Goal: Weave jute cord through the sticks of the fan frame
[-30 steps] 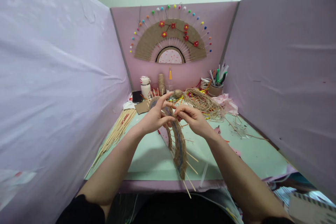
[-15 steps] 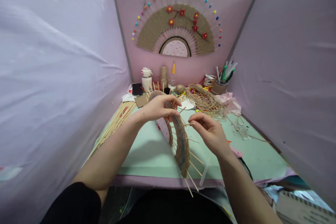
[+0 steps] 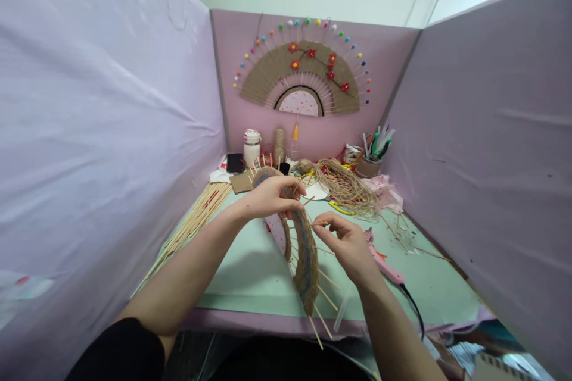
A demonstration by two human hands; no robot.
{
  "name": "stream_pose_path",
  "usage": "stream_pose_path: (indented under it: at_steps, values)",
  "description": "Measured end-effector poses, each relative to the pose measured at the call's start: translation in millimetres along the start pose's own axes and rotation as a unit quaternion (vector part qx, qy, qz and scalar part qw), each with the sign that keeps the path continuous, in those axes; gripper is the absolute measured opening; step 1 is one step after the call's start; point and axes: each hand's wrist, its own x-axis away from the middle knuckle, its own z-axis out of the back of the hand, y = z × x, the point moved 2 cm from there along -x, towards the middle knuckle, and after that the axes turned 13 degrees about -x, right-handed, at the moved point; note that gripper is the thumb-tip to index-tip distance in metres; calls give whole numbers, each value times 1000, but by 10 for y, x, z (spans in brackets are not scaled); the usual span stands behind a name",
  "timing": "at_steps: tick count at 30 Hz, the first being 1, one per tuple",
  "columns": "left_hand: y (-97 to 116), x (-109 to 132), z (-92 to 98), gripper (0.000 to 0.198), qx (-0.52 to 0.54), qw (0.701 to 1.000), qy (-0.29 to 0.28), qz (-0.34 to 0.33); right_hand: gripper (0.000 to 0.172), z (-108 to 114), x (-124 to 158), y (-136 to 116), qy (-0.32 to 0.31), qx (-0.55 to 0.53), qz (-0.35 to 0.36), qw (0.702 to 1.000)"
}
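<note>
A half-woven fan [image 3: 307, 256] of jute twine on thin wooden sticks stands on edge above the green table [image 3: 250, 274]. My left hand [image 3: 270, 196] is closed over its upper rim. My right hand [image 3: 346, 244] sits just right of the woven band, with thumb and fingers pinched on the tip of one stick [image 3: 318, 224]. Bare stick ends jut out to the lower right of the fan.
A finished fan [image 3: 300, 80] with red flowers and coloured beads hangs on the back wall. A jute twine bundle [image 3: 346, 184], pen cup [image 3: 370, 164], white bottle [image 3: 251, 146] and twine spool [image 3: 279, 144] line the back. Loose sticks [image 3: 196, 220] lie left; a pink glue gun [image 3: 384, 265] lies right.
My right hand has drawn away from the left and dropped lower along the fan to a stick tip. The left hand has closed over the rim. The view has shifted slightly.
</note>
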Motion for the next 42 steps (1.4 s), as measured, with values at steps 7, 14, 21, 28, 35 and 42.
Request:
stream_pose_path:
  at_steps: [7,14,21,28,35,42]
  values:
    - [-42,-7,-15,28,-9,1000,9,-3,15,-26,-6,2,-4,-2,10,1000]
    - [-33,3,-42,34,-23,999,15,-30,15,-5,0,34,-23,-8,-11,1000]
    - [-13,99,-130,60,-58,996,50,-54,16,1,8,112,-12,-28,-20,999]
    - [6,142,-195,69,-112,987,81,-82,17,-14,32,158,1,-79,-35,996]
    - [1,158,-203,73,-132,983,92,-82,17,-55,21,191,4,-166,-87,982]
    - [-25,164,-235,72,-137,982,93,-93,10,-80,19,227,1,-256,-200,946]
